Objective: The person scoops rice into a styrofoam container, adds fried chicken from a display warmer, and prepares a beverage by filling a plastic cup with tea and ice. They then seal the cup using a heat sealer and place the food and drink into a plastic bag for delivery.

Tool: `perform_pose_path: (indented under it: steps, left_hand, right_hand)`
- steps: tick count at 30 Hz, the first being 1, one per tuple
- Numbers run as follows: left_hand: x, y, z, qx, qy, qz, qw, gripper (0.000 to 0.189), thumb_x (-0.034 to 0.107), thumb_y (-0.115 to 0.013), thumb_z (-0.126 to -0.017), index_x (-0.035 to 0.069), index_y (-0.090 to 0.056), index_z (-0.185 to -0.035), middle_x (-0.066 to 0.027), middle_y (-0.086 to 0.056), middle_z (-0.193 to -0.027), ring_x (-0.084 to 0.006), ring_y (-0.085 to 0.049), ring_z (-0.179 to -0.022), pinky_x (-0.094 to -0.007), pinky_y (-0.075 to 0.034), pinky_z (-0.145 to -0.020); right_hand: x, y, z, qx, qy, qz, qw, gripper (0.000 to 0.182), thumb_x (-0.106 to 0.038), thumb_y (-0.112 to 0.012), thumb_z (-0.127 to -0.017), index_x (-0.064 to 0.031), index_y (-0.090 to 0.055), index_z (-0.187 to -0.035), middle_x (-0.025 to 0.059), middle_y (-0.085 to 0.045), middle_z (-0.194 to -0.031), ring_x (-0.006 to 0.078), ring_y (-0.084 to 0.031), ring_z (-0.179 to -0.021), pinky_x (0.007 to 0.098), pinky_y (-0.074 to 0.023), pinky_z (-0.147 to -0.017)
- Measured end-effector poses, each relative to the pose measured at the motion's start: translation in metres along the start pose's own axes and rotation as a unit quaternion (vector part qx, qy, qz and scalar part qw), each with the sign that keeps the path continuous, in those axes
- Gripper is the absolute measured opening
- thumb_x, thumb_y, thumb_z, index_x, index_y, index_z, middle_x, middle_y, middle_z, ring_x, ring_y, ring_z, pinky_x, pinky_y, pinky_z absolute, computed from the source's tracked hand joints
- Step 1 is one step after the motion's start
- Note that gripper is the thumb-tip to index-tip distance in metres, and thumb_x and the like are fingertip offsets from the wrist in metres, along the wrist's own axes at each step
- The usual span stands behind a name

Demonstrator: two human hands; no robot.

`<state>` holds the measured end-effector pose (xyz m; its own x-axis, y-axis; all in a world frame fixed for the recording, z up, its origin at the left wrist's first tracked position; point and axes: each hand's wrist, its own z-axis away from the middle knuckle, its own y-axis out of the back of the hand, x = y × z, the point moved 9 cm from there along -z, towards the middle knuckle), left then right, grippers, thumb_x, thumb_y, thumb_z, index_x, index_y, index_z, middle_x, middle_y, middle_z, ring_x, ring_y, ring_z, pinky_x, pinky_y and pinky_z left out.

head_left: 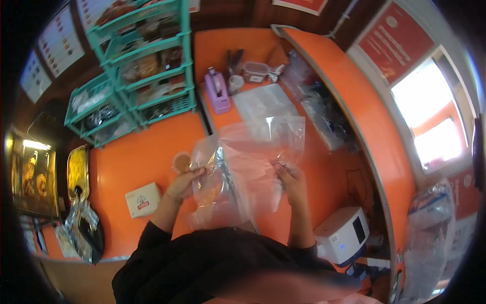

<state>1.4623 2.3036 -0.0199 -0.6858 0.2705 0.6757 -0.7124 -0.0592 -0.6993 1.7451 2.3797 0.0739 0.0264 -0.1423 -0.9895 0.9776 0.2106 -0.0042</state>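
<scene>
Between my two hands a clear plastic bag (250,159) is spread over the orange counter. My left hand (186,184) pinches its left side, thumb on top. On the opposite side my right hand (289,178) grips the plastic between thumb and fingers. Just beyond my left hand sits a small round tub (182,162) with brown contents, partly overlapped by the bag. A white cardboard box (143,200) with a printed logo lies left of my left forearm. Past the bag, a stack of flat clear plastic sheets or bags (267,100) rests on the counter.
Green plastic basket racks (152,83) with packaged goods stand at the back left. A purple tape dispenser (217,91) and a clear plastic container (255,72) are at the back. A white label printer-like device (341,235) stands right. Foil-covered items (81,228) lie far left.
</scene>
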Motion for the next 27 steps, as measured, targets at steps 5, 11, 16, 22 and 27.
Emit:
perform_pose_path:
  steps: [5, 11, 16, 22, 27]
  left_hand:
    - [0.032, 0.029, 0.064, 0.085, -0.121, -0.280, 0.949, 0.032, 0.015, -0.071, -0.088, -0.002, -0.061, -0.114, -0.0094, -0.066, -0.088, -0.0167, -0.068, -0.085, -0.0294, -0.058, -0.072]
    - [0.011, 0.055, 0.108, 0.200, -0.061, -0.224, 0.952, 0.010, 0.007, -0.069, -0.086, 0.000, -0.069, -0.093, -0.0002, -0.060, -0.069, -0.0069, -0.053, -0.059, -0.0226, -0.041, -0.051]
    - [0.014, 0.001, 0.152, 0.073, -0.285, -0.367, 0.883, 0.018, 0.000, -0.066, -0.085, 0.000, -0.067, -0.103, -0.0050, -0.068, -0.096, -0.0113, -0.063, -0.087, -0.0282, -0.052, -0.076]
    - [0.032, -0.004, 0.203, 0.063, -0.117, -0.299, 0.945, 0.023, -0.003, -0.068, -0.080, 0.001, -0.067, -0.103, -0.0034, -0.065, -0.095, -0.0103, -0.061, -0.091, -0.0280, -0.051, -0.081]
    - [0.054, 0.088, 0.260, 0.107, -0.087, -0.441, 0.887, 0.037, -0.001, -0.070, -0.081, 0.005, -0.063, -0.116, 0.0013, -0.056, -0.084, -0.0056, -0.053, -0.080, -0.0240, -0.045, -0.072]
  right_hand:
    - [0.033, -0.028, -0.001, -0.040, -0.043, 0.137, 0.989, 0.025, -0.020, -0.065, -0.093, -0.0010, -0.066, -0.110, 0.0005, -0.059, -0.076, 0.0091, -0.054, -0.066, 0.0232, -0.0427, -0.058]
    - [0.016, -0.138, 0.038, -0.081, 0.074, 0.285, 0.952, 0.036, -0.024, -0.074, -0.086, -0.0033, -0.059, -0.111, 0.0084, -0.063, -0.094, 0.0185, -0.062, -0.086, 0.0311, -0.0497, -0.072]
    - [0.043, -0.263, 0.095, -0.318, 0.092, 0.256, 0.908, 0.034, -0.024, -0.082, -0.078, -0.0039, -0.063, -0.098, 0.0042, -0.065, -0.088, 0.0135, -0.061, -0.080, 0.0300, -0.0506, -0.071]
    - [0.067, -0.297, 0.140, -0.402, -0.111, 0.062, 0.907, 0.026, -0.017, -0.080, -0.080, -0.0024, -0.069, -0.099, 0.0025, -0.069, -0.086, 0.0099, -0.063, -0.081, 0.0288, -0.0520, -0.071]
    - [0.049, -0.303, 0.166, -0.391, 0.069, 0.175, 0.901, 0.003, -0.003, -0.067, -0.083, -0.0030, -0.068, -0.086, 0.0045, -0.066, -0.087, 0.0088, -0.062, -0.085, 0.0261, -0.0513, -0.074]
